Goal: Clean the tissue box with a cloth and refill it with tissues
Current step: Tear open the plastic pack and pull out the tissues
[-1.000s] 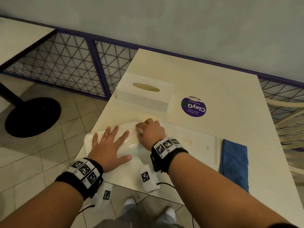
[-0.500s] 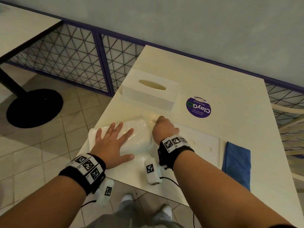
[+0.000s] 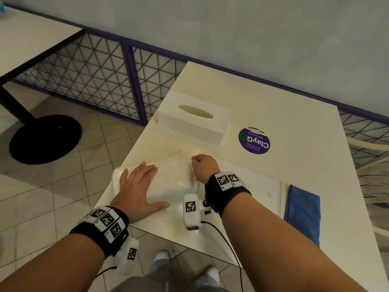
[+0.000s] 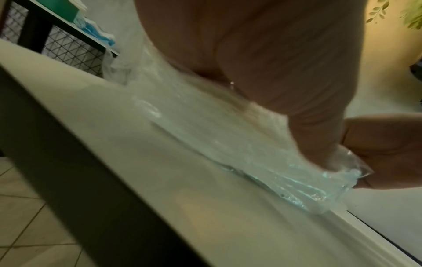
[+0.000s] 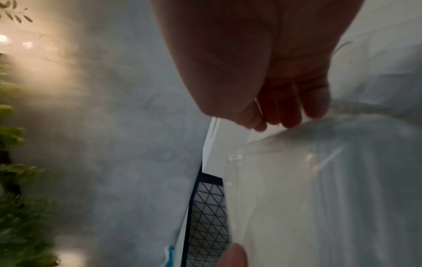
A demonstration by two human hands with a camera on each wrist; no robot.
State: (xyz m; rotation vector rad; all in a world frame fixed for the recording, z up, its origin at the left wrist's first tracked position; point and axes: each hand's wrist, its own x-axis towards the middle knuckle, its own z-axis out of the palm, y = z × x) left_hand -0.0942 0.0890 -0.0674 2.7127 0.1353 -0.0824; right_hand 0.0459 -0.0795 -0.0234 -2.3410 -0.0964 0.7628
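The left hand (image 3: 136, 186) lies flat, fingers straight, pressing the plastic-wrapped tissue pack (image 3: 170, 175). The right hand (image 3: 203, 167), fingers curled, pinches the pack's wrapper (image 5: 319, 162) at its end nearer the tissue box (image 3: 193, 119).

— Where's the box?
— The white tissue box (image 3: 192, 121) sits upright at my table's far left, slot up and empty.
— The tissues?
— The plastic-wrapped pack (image 3: 168, 178) lies flat nearer me; the blue cloth (image 3: 303, 211) lies folded at right.

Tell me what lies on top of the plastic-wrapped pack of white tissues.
The left hand lies flat on the clear-wrapped white tissue pack, fingers spread. The right hand pinches the wrapper at its right end. The pack's top under the palm is covered.
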